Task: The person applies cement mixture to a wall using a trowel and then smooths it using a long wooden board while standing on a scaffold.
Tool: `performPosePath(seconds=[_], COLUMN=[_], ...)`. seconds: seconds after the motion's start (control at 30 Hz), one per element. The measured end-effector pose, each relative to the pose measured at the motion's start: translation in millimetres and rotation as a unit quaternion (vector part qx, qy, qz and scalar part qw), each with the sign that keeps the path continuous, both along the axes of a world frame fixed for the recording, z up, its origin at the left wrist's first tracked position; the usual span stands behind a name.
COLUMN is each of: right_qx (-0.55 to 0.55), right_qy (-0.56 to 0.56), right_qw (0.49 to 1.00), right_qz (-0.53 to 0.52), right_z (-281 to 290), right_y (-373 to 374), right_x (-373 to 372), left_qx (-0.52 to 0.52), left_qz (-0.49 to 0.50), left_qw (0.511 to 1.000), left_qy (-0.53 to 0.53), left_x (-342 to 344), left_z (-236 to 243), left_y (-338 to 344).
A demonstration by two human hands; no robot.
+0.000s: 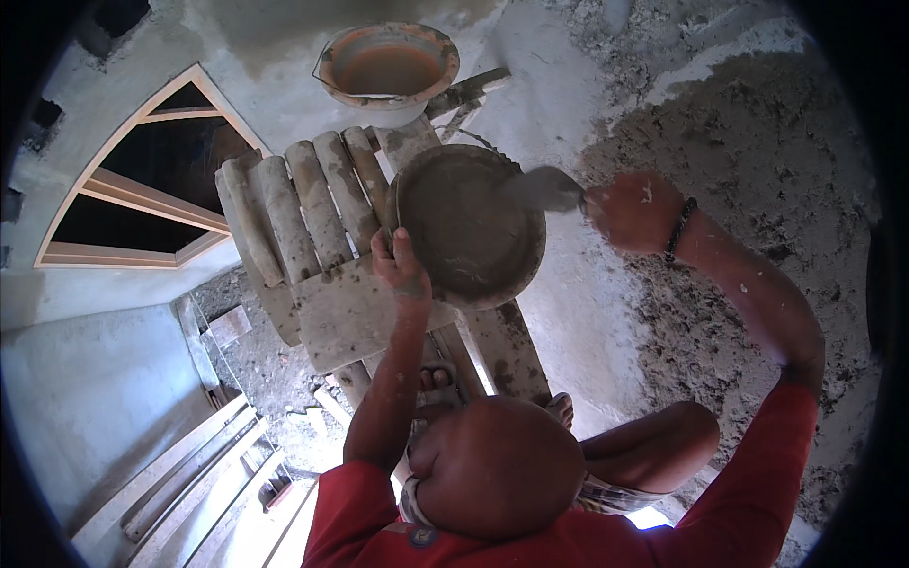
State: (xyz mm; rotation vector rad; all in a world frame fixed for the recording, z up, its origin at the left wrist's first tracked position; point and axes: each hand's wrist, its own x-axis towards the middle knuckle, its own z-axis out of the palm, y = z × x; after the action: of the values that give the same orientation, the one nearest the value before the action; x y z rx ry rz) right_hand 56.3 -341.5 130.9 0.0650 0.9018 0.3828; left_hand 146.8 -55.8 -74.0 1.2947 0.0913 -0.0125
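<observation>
A round basin [538, 251] of wet grey mortar [464, 232] sits on rough planks in front of me. My left hand [404, 268] is closed on its left rim, thumb and fingers over the edge. My right hand [636, 214] grips a trowel, its handle mostly hidden in the fist. The trowel's blade [544, 189], blurred by motion, reaches over the basin's right rim. Right of that hand, dark rough mortar [739, 142] coats a pale wall.
A bucket [409, 102] of brownish water stands beyond the basin. Round poles [312, 204] and mortar-splashed boards [360, 317] make up the platform, where my bare feet rest. A wooden window frame [142, 194] is at left; long planks [180, 464] lie lower down.
</observation>
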Motion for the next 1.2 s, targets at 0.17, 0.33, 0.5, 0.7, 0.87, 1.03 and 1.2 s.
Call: performPosePath(seconds=[0.17,0.33,0.5,0.7,0.87,1.03,1.2], right_qx=[-0.578,-0.57,-0.729,-0.785,-0.705,-0.713,-0.571], right_qy=[-0.107,-0.355,-0.336,-0.195,-0.228,-0.329,-0.381], right_qw=[0.273,-0.064,-0.1,-0.221,-0.185,-0.143,-0.098], right_qz=[0.761,0.739,0.587,0.545,0.645,0.603,0.721], right_z=[30,4,-8,-37,-98,-116,-107], right_y=[53,84,92,80,91,86,108], right_x=[-7,-24,10,76,70,34,28], left_qx=[0.048,0.025,0.015,0.116,0.054,0.069,0.088], left_qz=[-0.004,0.002,-0.014,0.012,-0.023,0.012,0.004], left_qw=[0.999,1.0,1.0,0.993,0.998,0.997,0.995], left_qy=[0.019,0.016,0.007,-0.025,0.005,0.025,0.044], left_x=[-7,-2,-4,1,-3,-3,-7], left_z=[18,6,8,-9,3,8,28], left_y=[6,0,3,4,3,5,2])
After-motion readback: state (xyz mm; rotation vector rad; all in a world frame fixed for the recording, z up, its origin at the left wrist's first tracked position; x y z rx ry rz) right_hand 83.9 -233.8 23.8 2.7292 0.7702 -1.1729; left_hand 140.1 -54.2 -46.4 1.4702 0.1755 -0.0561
